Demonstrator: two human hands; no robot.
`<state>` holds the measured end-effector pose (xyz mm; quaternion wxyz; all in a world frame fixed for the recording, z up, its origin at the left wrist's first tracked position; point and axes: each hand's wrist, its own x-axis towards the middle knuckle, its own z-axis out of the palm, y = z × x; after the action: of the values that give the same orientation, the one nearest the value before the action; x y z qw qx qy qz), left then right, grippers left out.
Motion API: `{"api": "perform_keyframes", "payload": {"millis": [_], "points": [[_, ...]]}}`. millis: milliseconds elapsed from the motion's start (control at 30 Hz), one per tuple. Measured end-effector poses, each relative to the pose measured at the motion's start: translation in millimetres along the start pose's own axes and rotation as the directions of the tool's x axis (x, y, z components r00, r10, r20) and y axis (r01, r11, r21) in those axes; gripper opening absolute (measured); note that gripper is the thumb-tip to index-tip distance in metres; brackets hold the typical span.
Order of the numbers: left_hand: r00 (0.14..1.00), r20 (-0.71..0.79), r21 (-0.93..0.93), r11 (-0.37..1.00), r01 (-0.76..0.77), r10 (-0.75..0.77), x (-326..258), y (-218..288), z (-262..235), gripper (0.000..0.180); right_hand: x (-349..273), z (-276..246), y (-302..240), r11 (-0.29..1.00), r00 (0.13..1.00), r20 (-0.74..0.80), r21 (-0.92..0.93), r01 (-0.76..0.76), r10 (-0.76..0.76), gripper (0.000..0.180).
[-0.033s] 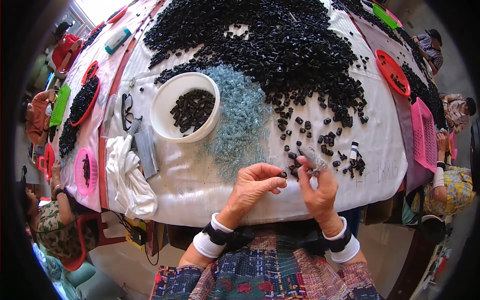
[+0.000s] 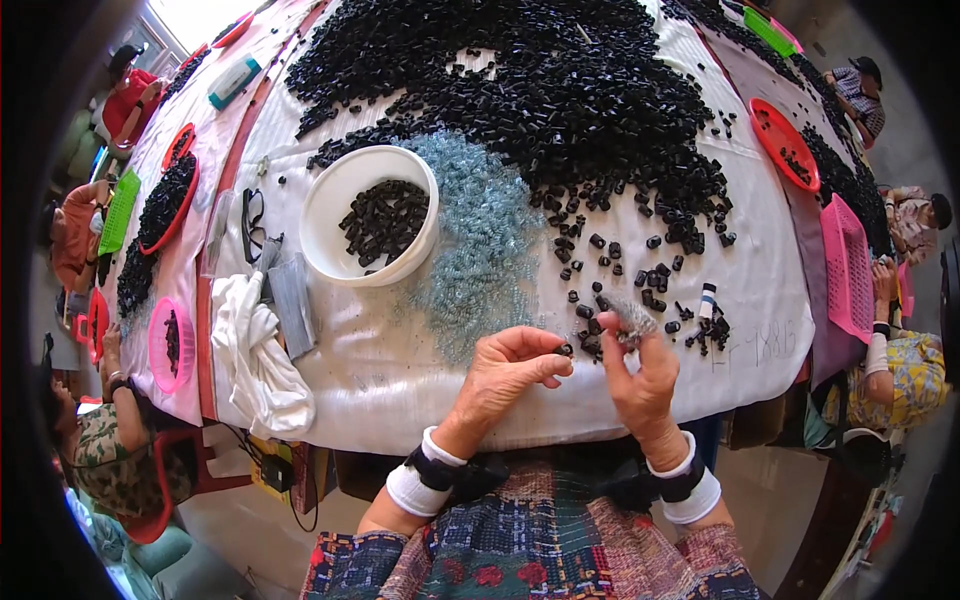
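Observation:
My left hand (image 2: pixel 512 375) pinches a small black plastic part (image 2: pixel 565 350) between thumb and fingertips, just above the white cloth. Close to its right, my right hand (image 2: pixel 643 385) has its fingers closed round a greyish, blurred clump (image 2: pixel 632 318) whose kind I cannot make out. Loose black cylindrical parts (image 2: pixel 655 280) lie scattered beyond the hands. Left of these spreads a heap of pale blue, clear coil-like pieces (image 2: pixel 470 240). A white bowl (image 2: pixel 318 235) beside the heap holds black parts (image 2: pixel 386 222).
A large pile of black parts (image 2: pixel 520 90) covers the table's far side. Folded white fabric (image 2: pixel 255 350), eyeglasses (image 2: pixel 254 225) and a grey cloth (image 2: pixel 294 305) lie left. A pink basket (image 2: pixel 848 265) and a red tray (image 2: pixel 785 145) stand right. Other people sit along both sides.

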<state>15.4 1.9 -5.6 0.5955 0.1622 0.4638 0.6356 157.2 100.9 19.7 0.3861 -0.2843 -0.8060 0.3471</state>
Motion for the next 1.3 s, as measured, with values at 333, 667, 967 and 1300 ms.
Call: {"api": "perform_keyframes", "payload": {"millis": [333,667,967,1300], "points": [[1.000,0.018,-0.131,0.991,-0.016,0.018,2,-5,-10,0.018,36,17,27,0.900,0.946,0.266,-0.341,0.270,-0.184,0.018],[0.999,0.013,-0.185,0.982,-0.031,0.034,3,-11,-8,0.016,41,37,39,0.843,0.948,0.295,-0.474,0.254,-0.119,0.014],[0.999,-0.005,-0.159,0.986,-0.043,0.043,2,-10,-7,0.018,39,27,30,0.940,0.969,0.168,-0.259,0.221,-0.181,0.020],[0.997,-0.044,-0.048,0.997,-0.061,0.059,3,-7,1,0.019,12,9,-1,0.996,0.989,0.149,0.093,-0.019,0.005,0.026]]}}
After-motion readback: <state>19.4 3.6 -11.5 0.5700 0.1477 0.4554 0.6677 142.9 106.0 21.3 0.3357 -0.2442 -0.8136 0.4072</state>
